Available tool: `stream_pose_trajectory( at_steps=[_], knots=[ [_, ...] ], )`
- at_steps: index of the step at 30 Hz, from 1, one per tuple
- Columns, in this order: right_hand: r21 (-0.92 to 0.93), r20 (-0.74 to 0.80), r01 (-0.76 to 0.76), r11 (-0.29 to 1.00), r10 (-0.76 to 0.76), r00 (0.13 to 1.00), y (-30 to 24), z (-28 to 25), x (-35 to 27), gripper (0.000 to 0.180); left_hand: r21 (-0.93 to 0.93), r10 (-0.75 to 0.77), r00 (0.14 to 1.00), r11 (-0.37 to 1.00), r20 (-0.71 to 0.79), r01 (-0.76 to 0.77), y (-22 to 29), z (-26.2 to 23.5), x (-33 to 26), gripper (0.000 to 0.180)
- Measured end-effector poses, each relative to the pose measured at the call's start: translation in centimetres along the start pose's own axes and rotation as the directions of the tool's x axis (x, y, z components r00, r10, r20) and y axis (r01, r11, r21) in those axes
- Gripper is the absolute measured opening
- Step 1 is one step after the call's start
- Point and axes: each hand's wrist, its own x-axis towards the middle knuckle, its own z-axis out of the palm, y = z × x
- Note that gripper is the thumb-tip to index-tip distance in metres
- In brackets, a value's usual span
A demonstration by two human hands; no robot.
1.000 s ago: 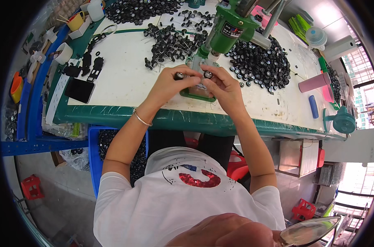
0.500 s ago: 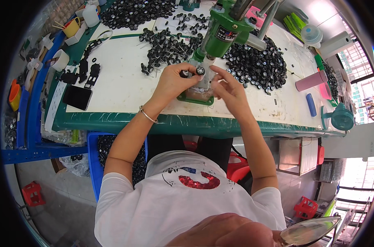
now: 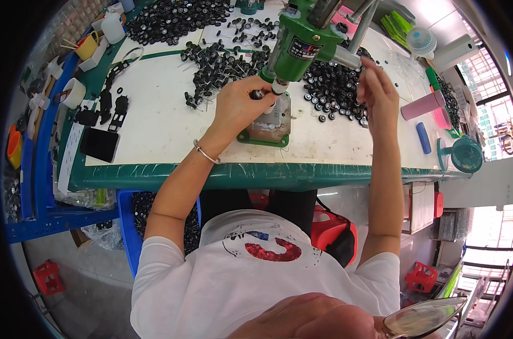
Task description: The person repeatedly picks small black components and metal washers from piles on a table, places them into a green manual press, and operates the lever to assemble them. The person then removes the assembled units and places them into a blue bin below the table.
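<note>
My left hand (image 3: 239, 107) is closed on a small black toy wheel set (image 3: 257, 95), pinched between thumb and fingers. It holds the set under the ram of a green hand press (image 3: 302, 48), above the press's base (image 3: 262, 137). The fingers and the ram hide part of the wheel set. My right hand (image 3: 379, 93) is raised at the right of the press, fingers apart and loosely bent. Its fingertips are by the end of the press's metal shaft (image 3: 346, 57); whether they touch it I cannot tell.
Black wheels on axles (image 3: 222, 70) lie in a heap left of the press. Loose black wheels (image 3: 335, 90) are piled behind and right of it. A black phone (image 3: 99, 144), a pink cylinder (image 3: 423, 105) and a small green fan (image 3: 466, 155) stand or lie around the white tabletop (image 3: 171, 130).
My right hand has moved from beside the wheel set up and right, to the press's shaft. My left hand has shifted the wheel set under the ram.
</note>
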Motion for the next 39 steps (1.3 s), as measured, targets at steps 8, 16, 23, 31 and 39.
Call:
stream_pose_trajectory(
  at_steps=[8, 16, 23, 31, 39],
  knots=[
    [0.060, -0.513, -0.083, 0.995, 0.102, 0.852, -11.7, 12.2, 11.0, 0.024, -0.260, 0.151, 0.989, 0.955, 0.009, -0.143, -2.3, -0.2, 0.6, 0.015],
    [0.351, -0.162, 0.189, 0.917, -0.140, 0.977, -9.0, 7.2, 13.6, 0.022, -0.343, 0.052, 0.991, 0.939, 0.120, -0.007, -1.6, -0.4, 1.1, 0.012],
    [0.435, -0.031, 0.304, 0.848, -0.323, 0.946, -10.1, 7.0, 10.2, 0.025, -0.329, 0.109, 0.989, 0.942, 0.102, -0.070, -2.4, -0.3, 1.0, 0.012],
    [0.346, -0.092, 0.607, 0.716, -0.618, 0.781, -10.7, 7.5, 6.8, 0.028, -0.313, 0.098, 0.991, 0.947, 0.095, -0.064, -2.3, -0.1, 0.9, 0.013],
    [0.253, -0.158, 0.683, 0.686, -0.667, 0.728, -10.8, 8.6, 5.9, 0.027, -0.302, 0.080, 0.993, 0.952, 0.082, -0.052, -2.6, 0.3, 0.9, 0.012]
  ],
)
